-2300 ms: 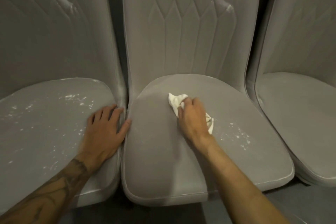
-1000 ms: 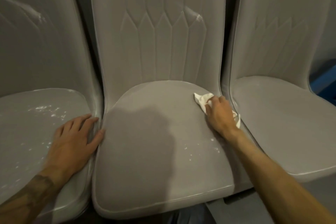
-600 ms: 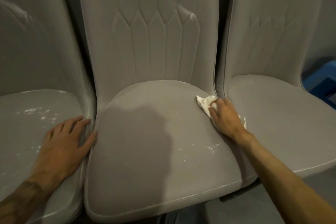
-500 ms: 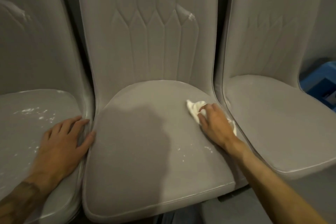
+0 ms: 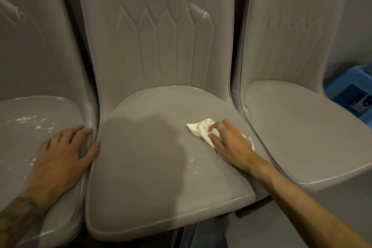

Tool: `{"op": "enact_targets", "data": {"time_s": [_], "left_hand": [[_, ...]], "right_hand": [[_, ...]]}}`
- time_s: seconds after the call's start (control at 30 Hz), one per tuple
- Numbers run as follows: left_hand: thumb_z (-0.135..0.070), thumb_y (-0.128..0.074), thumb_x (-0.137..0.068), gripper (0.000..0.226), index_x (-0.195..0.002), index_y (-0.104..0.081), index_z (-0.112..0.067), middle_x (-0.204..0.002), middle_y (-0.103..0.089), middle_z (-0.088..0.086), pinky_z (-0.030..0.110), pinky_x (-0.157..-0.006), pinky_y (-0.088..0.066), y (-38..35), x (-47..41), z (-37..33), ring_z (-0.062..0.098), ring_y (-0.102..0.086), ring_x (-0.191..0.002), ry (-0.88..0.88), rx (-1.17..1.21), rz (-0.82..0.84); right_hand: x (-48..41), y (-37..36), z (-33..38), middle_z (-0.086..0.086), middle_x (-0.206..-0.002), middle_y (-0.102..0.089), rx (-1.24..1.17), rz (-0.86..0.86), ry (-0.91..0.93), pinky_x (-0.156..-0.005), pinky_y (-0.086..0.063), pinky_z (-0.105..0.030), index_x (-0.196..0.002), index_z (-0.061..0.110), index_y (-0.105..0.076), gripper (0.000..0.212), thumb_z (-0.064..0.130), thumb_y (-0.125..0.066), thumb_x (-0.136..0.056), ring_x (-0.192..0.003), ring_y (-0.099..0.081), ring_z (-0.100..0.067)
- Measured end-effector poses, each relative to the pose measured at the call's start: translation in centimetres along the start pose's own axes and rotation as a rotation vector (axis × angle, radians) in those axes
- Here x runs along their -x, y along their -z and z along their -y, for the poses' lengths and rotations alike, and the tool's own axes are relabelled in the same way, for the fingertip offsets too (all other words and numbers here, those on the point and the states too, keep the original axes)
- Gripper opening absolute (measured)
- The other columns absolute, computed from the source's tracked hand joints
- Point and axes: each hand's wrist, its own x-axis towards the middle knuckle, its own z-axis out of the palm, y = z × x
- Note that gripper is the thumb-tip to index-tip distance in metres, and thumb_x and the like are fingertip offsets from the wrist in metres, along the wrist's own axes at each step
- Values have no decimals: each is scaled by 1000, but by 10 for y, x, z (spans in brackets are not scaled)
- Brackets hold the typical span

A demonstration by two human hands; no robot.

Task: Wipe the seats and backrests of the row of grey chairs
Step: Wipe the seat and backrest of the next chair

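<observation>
Head camera looks down on a row of three grey chairs standing side by side, each with a stitched, pointed-panel pattern on its backrest. The middle seat (image 5: 145, 177) is mostly free of marks, with a scatter of white specks (image 5: 194, 165) near its right side and a white smear (image 5: 205, 15) high on the middle backrest (image 5: 161, 50). The left seat (image 5: 26, 147) carries many more white flecks, and its backrest has a pale streak; the right seat (image 5: 302, 137) looks plain. A crumpled white cloth (image 5: 199, 129) lies on the right rear part of the middle seat, above the specks. Behind the right chair a blue box (image 5: 350, 94) shows at the frame's edge, and a soft shadow falls across the middle seat. Of the hands, the right hand (image 5: 229, 144) reaches in from the lower right and presses on the cloth with bent fingers gathered round it. The left hand (image 5: 60, 155) lies flat with fingers spread on the left seat's right edge, its thumb touching the middle seat's rim.
</observation>
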Motion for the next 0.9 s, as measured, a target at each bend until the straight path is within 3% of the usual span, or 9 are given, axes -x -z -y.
{"op": "enact_targets", "data": {"time_s": [0.17,0.23,0.3,0.4,0.47,0.6,0.7,0.8,0.9], "left_hand": [[-70,-30,-95,69,-140,-57,-25,-145,-55,5,58,-106,-40,1,0,-2,34,-50,-130,5,-14,0],[-69,-31,-95,69,-139,-58,-24,-144,-56,6,58,-106,-41,2,0,-4,36,-51,-128,7,-13,0],[-69,-30,-94,71,-139,-59,-23,-144,-56,7,58,-106,-40,3,1,-5,37,-51,-129,8,-11,0],[-71,-28,-93,75,-141,-58,-22,-146,-55,8,58,-108,-38,5,2,-6,37,-49,-132,15,8,10],[-71,-28,-93,75,-142,-57,-22,-147,-54,8,58,-109,-38,6,2,-7,37,-49,-132,12,7,14],[-69,-29,-93,74,-140,-59,-20,-144,-56,10,58,-109,-39,6,2,-7,38,-51,-129,3,11,1],[-69,-29,-93,74,-140,-59,-20,-143,-56,10,59,-109,-40,4,1,-6,38,-52,-129,0,13,-6],[-69,-30,-93,73,-139,-59,-20,-143,-57,10,59,-108,-40,3,1,-5,37,-52,-129,-6,17,-10],[-66,-32,-94,70,-137,-61,-20,-141,-58,10,58,-106,-41,2,2,-3,37,-53,-127,-16,23,-32]], "right_hand": [[-16,10,-14,-17,-119,-54,35,-154,-326,-95,-33,-34,-117,3,-58,27,23,-54,-100,-110,-52,-34],[-8,-6,13,-14,-119,-54,23,-149,-303,-88,-29,-32,-119,7,-57,27,25,-53,-99,-111,-50,-32],[3,-19,34,-7,-114,-54,-9,-101,-126,-74,-20,-24,-116,15,-59,23,30,-55,-99,-108,-49,-24],[2,-9,24,-6,-113,-53,-68,8,-7,-83,-27,-24,-115,15,-61,20,28,-55,-100,-108,-50,-23],[-7,2,4,-13,-115,-54,-37,-6,-97,-94,-34,-32,-115,8,-60,22,24,-55,-100,-108,-52,-31],[-18,-3,12,-21,-119,-54,19,-134,-330,-98,-35,-38,-120,-1,-57,29,19,-53,-99,-110,-50,-37],[-18,-31,65,-15,-120,-56,-26,-60,-137,-100,-36,-37,-124,7,-57,29,21,-50,-99,-113,-52,-32],[-8,-42,90,-4,-118,-52,-75,63,149,-81,-26,-26,-121,22,-56,25,34,-51,-100,-112,-47,-22],[-19,-29,59,-4,-121,-50,-30,40,19,-89,-32,-33,-122,20,-55,27,35,-49,-101,-116,-48,-24]]}}
